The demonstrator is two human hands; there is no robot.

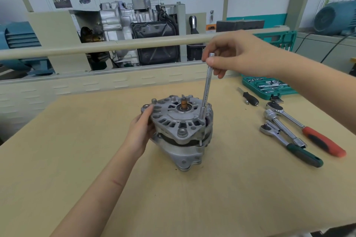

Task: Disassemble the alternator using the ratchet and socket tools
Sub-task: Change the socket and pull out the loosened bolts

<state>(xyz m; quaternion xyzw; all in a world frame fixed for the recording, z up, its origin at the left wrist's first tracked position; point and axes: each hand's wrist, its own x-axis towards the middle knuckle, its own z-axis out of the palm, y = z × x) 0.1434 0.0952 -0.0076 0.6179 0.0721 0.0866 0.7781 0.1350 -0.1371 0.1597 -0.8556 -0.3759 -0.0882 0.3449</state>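
While my forearms reached in from the near edge of the bench (81, 169), a broad bare stretch of its tan top lay between me and the work. My left hand (139, 132) held the alternator (183, 131) by its left flank, fingers curled against the housing and thumb up by the top rim. The alternator stood on end near the middle of the bench, shaft stub pointing up, with open surface all round its base. A long extension bar (207, 86) rose from a bolt at its right rim, leaning a little to the right. My right hand (237, 57) pinched the top of that bar between thumb and fingertips, the wrist arching in from the right, well above the bench.

To the right, apart from the alternator, three tools lay side by side at a slant: a green-handled ratchet (292, 146), a bare steel handle with a socket (283, 127) and a red-handled ratchet (308, 131). Beyond them lay a small black-handled driver (250, 98), and near the far right edge sat the open green socket case (269, 88). Past the far edge ran a louvred panel and a beige rail (115, 46), with a cutaway engine (138, 31) behind it.
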